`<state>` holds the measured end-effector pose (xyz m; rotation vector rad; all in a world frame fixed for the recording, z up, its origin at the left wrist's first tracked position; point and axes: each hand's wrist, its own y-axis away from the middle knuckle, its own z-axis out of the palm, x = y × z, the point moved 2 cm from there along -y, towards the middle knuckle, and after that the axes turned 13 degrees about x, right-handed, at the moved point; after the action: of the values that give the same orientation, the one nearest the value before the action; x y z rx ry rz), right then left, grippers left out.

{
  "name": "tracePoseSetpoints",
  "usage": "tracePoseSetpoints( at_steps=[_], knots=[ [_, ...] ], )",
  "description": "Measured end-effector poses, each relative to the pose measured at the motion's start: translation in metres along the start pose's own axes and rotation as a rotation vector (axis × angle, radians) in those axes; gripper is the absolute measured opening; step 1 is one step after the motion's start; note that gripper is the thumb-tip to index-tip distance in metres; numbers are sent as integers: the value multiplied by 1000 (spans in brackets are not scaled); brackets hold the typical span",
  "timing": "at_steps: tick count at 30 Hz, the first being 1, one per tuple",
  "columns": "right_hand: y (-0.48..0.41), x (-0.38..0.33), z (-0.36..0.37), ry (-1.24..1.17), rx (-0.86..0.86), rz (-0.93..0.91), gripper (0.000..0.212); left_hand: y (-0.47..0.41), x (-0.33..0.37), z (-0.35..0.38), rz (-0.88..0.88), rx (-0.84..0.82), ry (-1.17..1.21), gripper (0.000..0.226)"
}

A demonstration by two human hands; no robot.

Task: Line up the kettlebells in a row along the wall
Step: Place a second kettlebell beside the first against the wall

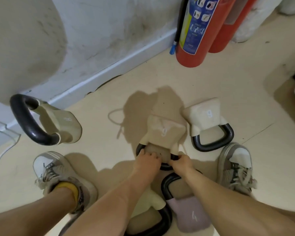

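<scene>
A cream kettlebell [163,132] with a black handle sits mid-floor, tipped away from me. My left hand [147,160] and my right hand [181,161] both grip its handle. Another cream kettlebell [205,117] lies on its side just to the right. A third cream one [58,123] stands near the wall [92,31] at the left, handle up. Under my forearms lie a pale pink kettlebell [189,213] and a cream one [153,200], both partly hidden.
Two red fire extinguishers [196,31] stand against the wall at the upper right. A white skirting board [109,70] runs along the wall's base. My shoes [58,174] flank the kettlebells. A white cable [0,157] lies at the left, a thin cord [115,120] mid-floor.
</scene>
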<state>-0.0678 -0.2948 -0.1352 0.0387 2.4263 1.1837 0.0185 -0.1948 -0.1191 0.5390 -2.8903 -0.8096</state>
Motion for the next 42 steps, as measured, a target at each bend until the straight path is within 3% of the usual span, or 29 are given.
tracePoseSetpoints(
  at_steps=[8,11,14,20,23,26,28,30,32,35,39,42],
  knots=[
    [-5,-13,-6,195,-45,-130,36,-5,-8,2,113,88,-47,30],
    [0,-26,-16,247,-5,-168,35,-5,-11,-5,66,84,77,27],
    [13,-48,-30,286,11,-241,29,-2,-2,-21,-100,-1,437,27],
    [43,-134,-69,-6,76,-380,30,-11,-23,-108,-532,173,1024,28],
    [54,-180,-74,-227,-41,-476,41,-25,-47,-136,-960,259,1688,27],
    [73,-187,-48,-127,-220,-549,38,-6,-53,-112,-1305,286,2280,29],
    [80,-172,-26,65,-329,-560,36,15,-56,-95,-1423,366,2514,21],
    [82,-161,-16,216,-372,-619,38,30,-68,-83,-1522,498,2481,19],
    [80,-166,-24,261,-346,-708,31,39,-78,-83,-1499,522,2274,28],
    [68,-182,-40,257,-250,-812,32,44,-88,-93,-1271,552,1666,52],
    [54,-177,-32,90,-186,-579,47,55,-101,-109,-1200,682,1037,26],
    [54,-168,-17,28,-66,-502,39,55,-106,-114,-1021,724,716,31]
  ],
)
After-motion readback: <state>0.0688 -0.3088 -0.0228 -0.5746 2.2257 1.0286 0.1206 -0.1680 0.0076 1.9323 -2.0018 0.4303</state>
